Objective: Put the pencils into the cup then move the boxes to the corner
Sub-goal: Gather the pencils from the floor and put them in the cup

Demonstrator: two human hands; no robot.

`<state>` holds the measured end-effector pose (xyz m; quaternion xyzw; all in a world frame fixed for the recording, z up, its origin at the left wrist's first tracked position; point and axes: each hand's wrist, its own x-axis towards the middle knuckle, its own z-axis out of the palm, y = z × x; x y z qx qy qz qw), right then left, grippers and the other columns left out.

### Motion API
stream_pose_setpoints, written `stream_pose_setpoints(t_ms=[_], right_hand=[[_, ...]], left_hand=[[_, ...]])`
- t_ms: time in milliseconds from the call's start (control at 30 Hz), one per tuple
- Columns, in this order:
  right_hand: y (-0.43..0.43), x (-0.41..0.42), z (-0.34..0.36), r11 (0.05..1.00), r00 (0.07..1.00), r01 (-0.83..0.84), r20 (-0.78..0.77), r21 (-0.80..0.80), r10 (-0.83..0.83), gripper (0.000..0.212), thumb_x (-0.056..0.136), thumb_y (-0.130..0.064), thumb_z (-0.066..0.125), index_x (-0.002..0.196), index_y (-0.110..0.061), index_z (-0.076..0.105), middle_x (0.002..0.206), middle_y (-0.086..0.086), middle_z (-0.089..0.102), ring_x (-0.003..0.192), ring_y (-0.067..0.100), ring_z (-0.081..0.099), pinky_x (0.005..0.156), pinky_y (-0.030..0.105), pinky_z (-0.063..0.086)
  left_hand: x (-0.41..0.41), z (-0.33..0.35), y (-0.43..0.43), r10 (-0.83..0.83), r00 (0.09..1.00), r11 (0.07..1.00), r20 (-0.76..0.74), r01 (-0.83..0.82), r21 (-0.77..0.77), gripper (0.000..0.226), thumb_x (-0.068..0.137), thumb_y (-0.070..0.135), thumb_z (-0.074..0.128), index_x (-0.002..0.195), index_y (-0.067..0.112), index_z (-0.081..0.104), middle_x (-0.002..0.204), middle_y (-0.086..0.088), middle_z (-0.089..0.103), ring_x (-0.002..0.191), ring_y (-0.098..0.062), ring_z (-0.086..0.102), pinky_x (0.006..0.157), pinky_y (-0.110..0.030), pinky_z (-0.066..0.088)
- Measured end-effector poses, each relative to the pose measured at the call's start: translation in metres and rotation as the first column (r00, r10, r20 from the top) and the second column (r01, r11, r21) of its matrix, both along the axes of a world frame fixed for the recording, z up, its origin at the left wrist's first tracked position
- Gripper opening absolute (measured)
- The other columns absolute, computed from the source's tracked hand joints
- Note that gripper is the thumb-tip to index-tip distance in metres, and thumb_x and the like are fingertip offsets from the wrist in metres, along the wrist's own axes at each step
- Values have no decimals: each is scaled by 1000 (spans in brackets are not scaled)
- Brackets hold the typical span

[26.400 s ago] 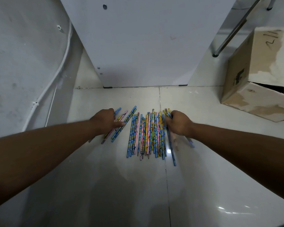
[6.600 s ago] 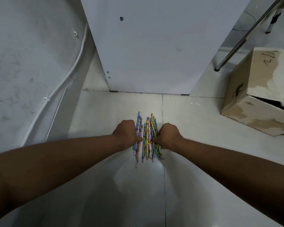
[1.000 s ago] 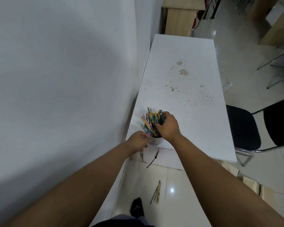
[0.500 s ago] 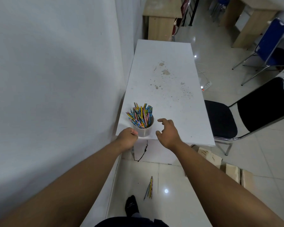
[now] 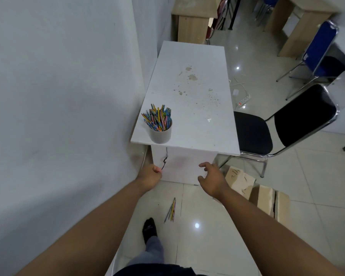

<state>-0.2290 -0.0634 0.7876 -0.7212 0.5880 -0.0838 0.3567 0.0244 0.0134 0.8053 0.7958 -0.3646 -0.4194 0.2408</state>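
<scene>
Pencils [image 5: 157,118] fill the cup [image 5: 161,134] at the tabletop's [image 5: 197,126] near left corner, yet a few loose pencils [image 5: 172,209] lie on the floor [image 5: 207,246] below our hands, long axis running toward the tabletop's near edge. Our left hand [image 5: 150,175], fingers curled on nothing we can see, hangs nearer them than our right hand [image 5: 211,180], fingers spread apart.

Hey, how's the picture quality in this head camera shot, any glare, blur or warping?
Head view: dim, even light; small bright glare spots on the glossy floor; wide-angle distortion curves the wall and stretches things toward the frame's edges; the cup and its pencils on the white table look sharp, with no obvious motion blur.
</scene>
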Motion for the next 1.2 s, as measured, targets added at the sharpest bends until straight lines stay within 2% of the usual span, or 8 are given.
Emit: stream_pose_setpoints(t_ms=[100, 233, 500, 667, 767, 867, 1033, 1200], right_hand=[[19, -22, -5, 999, 1000, 23, 12, 23, -23, 43, 98, -21, 65, 140, -26, 54, 137, 8, 51, 101, 15, 58, 89, 31, 53], [38, -40, -10, 998, 999, 42, 5, 57, -42, 45, 98, -20, 65, 142, -22, 53, 135, 10, 53, 104, 22, 63, 96, 33, 52], [71, -40, -22, 991, 998, 65, 19, 117, -68, 45, 99, -21, 65, 142, -24, 52, 132, 7, 56, 105, 21, 64, 98, 36, 53], [84, -31, -40, 970, 985, 160, 37, 183, -169, 45, 98, -19, 66, 142, -22, 52, 129, 9, 59, 100, 19, 61, 81, 25, 45], [92, -19, -64, 945, 973, 215, 24, 247, -228, 45, 99, -18, 65, 142, -20, 52, 128, 9, 59, 98, 19, 60, 78, 24, 43], [98, -3, -99, 914, 958, 273, 3, 300, -287, 44, 98, -18, 64, 141, -19, 53, 126, 8, 60, 97, 23, 64, 77, 27, 47], [106, 20, -152, 851, 902, 384, 52, 359, -429, 41, 96, -17, 66, 136, -20, 57, 119, 7, 64, 95, 32, 70, 85, 40, 58], [112, 31, -249, 816, 865, 447, 55, 367, -499, 38, 96, -16, 69, 132, -22, 59, 113, 4, 67, 84, 21, 69, 67, 26, 52]], left_hand=[[-17, -4, 23, 27, 1000, 999, 6, -27, -22, 13, 94, 11, 65, 89, 21, 70, 90, 2, 67, 85, -17, 63, 68, -22, 46], [-28, -9, 47, 32, 999, 999, 40, -31, -30, 8, 95, 16, 68, 94, 24, 66, 97, 4, 65, 94, -18, 62, 81, -25, 43], [-26, -16, 64, 4, 1000, 1000, 24, -3, -6, 8, 95, 13, 68, 99, 19, 67, 105, -1, 68, 99, -21, 63, 86, -25, 45], [-13, -26, 63, -47, 999, 999, 16, 47, 5, 9, 95, 12, 66, 97, 21, 66, 99, -2, 68, 94, -21, 63, 77, -25, 44], [-1, -42, 62, -43, 999, 999, 9, 43, 5, 9, 95, 11, 65, 97, 20, 67, 95, 0, 67, 91, -20, 63, 76, -26, 45], [13, -72, 64, -26, 1000, 1000, 7, 26, 5, 9, 97, 11, 67, 105, 13, 70, 104, -3, 70, 96, -19, 64, 85, -25, 44], [30, -124, 63, -97, 994, 995, 50, 96, 4, 6, 97, 10, 66, 102, 14, 69, 110, -3, 68, 99, -17, 64, 85, -25, 45], [43, -221, 59, -127, 989, 992, 81, 126, 18, 10, 97, 10, 66, 100, 19, 68, 109, -2, 64, 97, -17, 65, 85, -26, 49]])
